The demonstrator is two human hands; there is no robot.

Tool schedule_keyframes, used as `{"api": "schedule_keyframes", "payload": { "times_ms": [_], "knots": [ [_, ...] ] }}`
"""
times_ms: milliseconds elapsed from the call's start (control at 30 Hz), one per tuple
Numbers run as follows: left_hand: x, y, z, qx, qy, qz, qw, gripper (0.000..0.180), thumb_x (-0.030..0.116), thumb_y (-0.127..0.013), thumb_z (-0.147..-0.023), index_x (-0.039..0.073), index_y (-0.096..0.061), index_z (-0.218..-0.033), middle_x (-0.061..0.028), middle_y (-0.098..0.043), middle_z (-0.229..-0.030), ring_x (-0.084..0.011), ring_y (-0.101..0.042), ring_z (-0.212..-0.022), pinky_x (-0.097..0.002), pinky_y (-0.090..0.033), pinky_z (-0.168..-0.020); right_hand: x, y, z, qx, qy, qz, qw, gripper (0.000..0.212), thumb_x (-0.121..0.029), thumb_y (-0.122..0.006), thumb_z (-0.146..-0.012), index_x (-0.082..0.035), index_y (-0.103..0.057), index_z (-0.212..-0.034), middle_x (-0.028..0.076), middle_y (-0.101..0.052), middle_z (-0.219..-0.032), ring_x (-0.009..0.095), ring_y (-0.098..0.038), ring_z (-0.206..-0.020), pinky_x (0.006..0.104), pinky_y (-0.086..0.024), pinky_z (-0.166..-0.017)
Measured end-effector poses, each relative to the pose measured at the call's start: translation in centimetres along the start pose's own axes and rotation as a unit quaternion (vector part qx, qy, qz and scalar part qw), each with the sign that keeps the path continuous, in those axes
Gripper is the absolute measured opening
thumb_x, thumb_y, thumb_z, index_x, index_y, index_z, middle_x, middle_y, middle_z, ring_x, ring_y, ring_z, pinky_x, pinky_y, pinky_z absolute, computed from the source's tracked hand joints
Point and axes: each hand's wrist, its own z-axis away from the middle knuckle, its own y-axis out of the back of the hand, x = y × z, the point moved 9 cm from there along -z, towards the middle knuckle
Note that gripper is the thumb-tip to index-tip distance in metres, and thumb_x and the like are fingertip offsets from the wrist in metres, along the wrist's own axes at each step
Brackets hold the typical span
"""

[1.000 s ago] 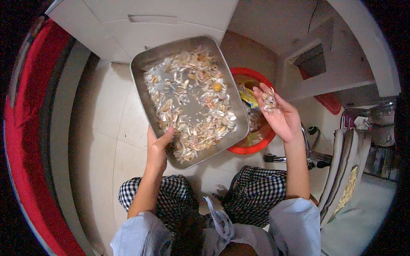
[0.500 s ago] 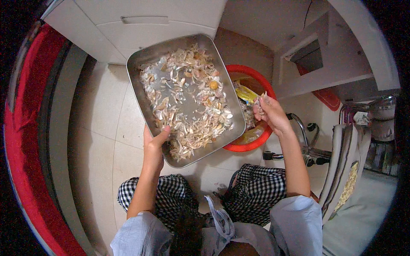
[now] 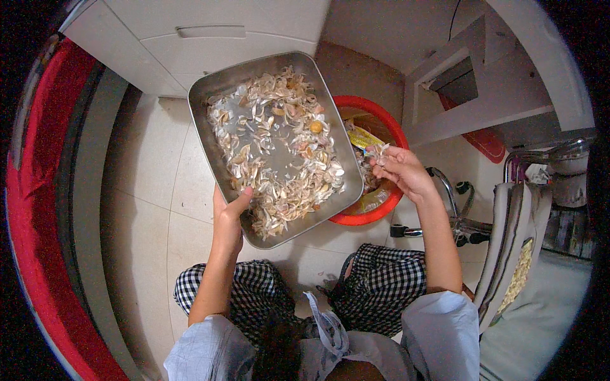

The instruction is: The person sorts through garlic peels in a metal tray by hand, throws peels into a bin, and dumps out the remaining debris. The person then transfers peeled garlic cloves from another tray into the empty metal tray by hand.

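My left hand [image 3: 230,211] grips the lower left rim of a rectangular metal tray [image 3: 280,241], thumb inside and the other fingers hidden underneath. Pale, papery husks [image 3: 270,213] lie over much of the tray bottom, with a small round orange thing [image 3: 316,127] among them. They look like seed shells or peels; I cannot tell which. My right hand [image 3: 404,173] is over a red-rimmed waste bin [image 3: 399,130], pinching a few similar pale husks [image 3: 380,152] at the fingertips. Below it in the bin are a yellow wrapper [image 3: 363,140] and other litter, partly covered by the tray.
White drawers [image 3: 216,47] stand ahead of the tray. A grey desk frame [image 3: 489,95] is at the far right. The chromed legs of a chair [image 3: 454,222] stand right of the bin, beside a cushioned seat [image 3: 508,254]. Red fabric [image 3: 38,209] runs along the left.
My right hand has turned a little, its fingers loosening from a bunched grip to a pinch, so the husks show more. The left hand and tray have barely shifted.
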Motion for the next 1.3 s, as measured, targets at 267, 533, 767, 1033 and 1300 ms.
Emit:
{"api": "schedule_keyframes", "payload": {
  "times_ms": [267,533,767,1033,1300],
  "knots": [
    [-0.4,0.0,0.0,0.007,0.017,0.002,1.000,0.045,0.004,-0.045,-0.071,-0.003,-0.029,-0.112,-0.0153,-0.042,-0.106,-0.0213,-0.043,-0.095,-0.0293,-0.031,-0.084,-0.4,1.2,-0.7,0.074,0.070,0.188,0.977,0.017,-0.015,-0.044,-0.080,-0.001,-0.051,-0.087,0.005,-0.053,-0.062,0.008,-0.048,-0.047,0.0195,-0.040,-0.043],
    [0.3,-0.2,0.3,-0.007,0.008,-0.002,1.000,0.046,0.005,-0.046,-0.071,-0.003,-0.028,-0.113,-0.0159,-0.042,-0.107,-0.0213,-0.042,-0.096,-0.0292,-0.030,-0.084,0.7,1.1,-2.1,0.097,0.076,0.293,0.948,0.015,-0.011,-0.050,-0.076,-0.001,-0.052,-0.087,0.006,-0.054,-0.060,0.012,-0.051,-0.050,0.0221,-0.041,-0.046],
    [0.4,-0.3,-0.1,-0.020,0.013,-0.014,1.000,0.048,0.009,-0.047,-0.072,-0.004,-0.028,-0.114,-0.0154,-0.042,-0.107,-0.0212,-0.042,-0.096,-0.0290,-0.029,-0.085,-2.6,-2.6,-0.4,0.096,0.229,0.518,0.819,0.044,0.006,-0.048,-0.066,-0.003,-0.041,-0.108,0.013,-0.041,-0.109,0.023,-0.040,-0.102,0.0285,-0.033,-0.085],
    [-0.1,-0.2,-0.2,-0.039,0.008,0.050,0.998,0.043,0.014,-0.045,-0.077,-0.002,-0.030,-0.113,-0.0141,-0.043,-0.106,-0.0190,-0.043,-0.095,-0.0286,-0.032,-0.083,-5.9,-15.0,2.8,0.077,0.313,0.590,0.740,0.040,-0.025,-0.056,-0.069,-0.002,-0.044,-0.099,0.017,-0.041,-0.100,0.031,-0.042,-0.092,0.0367,-0.035,-0.079],
    [0.9,-1.0,0.0,-0.030,-0.027,0.083,0.996,0.042,0.021,-0.043,-0.080,-0.001,-0.030,-0.113,-0.0120,-0.043,-0.104,-0.0168,-0.042,-0.094,-0.0275,-0.032,-0.082,-2.5,-18.0,2.1,-0.078,0.273,0.494,0.822,0.040,-0.024,-0.061,-0.065,-0.002,-0.043,-0.093,0.016,-0.041,-0.086,0.033,-0.046,-0.080,0.0365,-0.039,-0.068]
  ]
}}
